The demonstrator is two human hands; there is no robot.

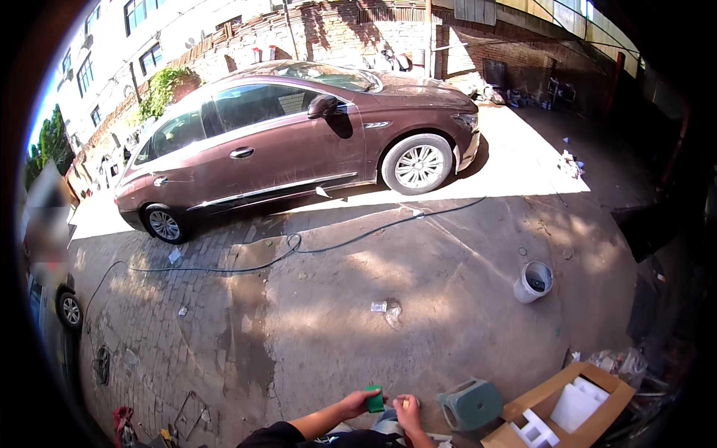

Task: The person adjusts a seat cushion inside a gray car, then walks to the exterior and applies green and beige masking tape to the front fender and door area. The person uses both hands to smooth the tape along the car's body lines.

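Observation:
In front of my body, my left hand [357, 404] grips a small flat green piece [374, 399], its kind too small to make out. Just to its right, apart from it, my right hand [408, 411] is closed, fingers curled. Something small and yellowish shows at those fingertips, but I cannot tell what it is. A teal plastic stool [472, 403] stands right of my right hand.
A brown car [276, 142] is parked ahead, with a dark hose [351, 240] along the ground before it. A white bucket [532, 284] stands to the right. Near me lies an open cardboard box [515, 407] with white foam [579, 404]. Litter [392, 313] lies mid-ground.

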